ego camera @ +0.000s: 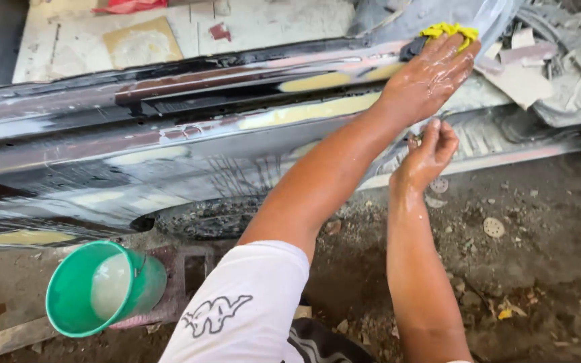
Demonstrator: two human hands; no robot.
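Observation:
My left hand (432, 77) is wet and presses a yellow cloth (448, 30), with a dark pad under it, against the upper edge of a dark glossy car body panel (169, 144). The panel carries pale yellow filler patches (317, 111) and looks wet. My right hand (428, 154) hovers just below the left wrist, close to the panel's lower edge. Its fingers are curled and pinch a small scrap (413, 142); I cannot tell what the scrap is. A white short sleeve (250, 309) covers my left upper arm.
A green bucket (102, 286) with milky water stands on a brick (183, 269) at lower left. Dirt ground with stones and round sanding discs (493, 227) lies at right. A white stained board (189, 27) lies beyond the panel, and pale paper scraps (522, 81) at upper right.

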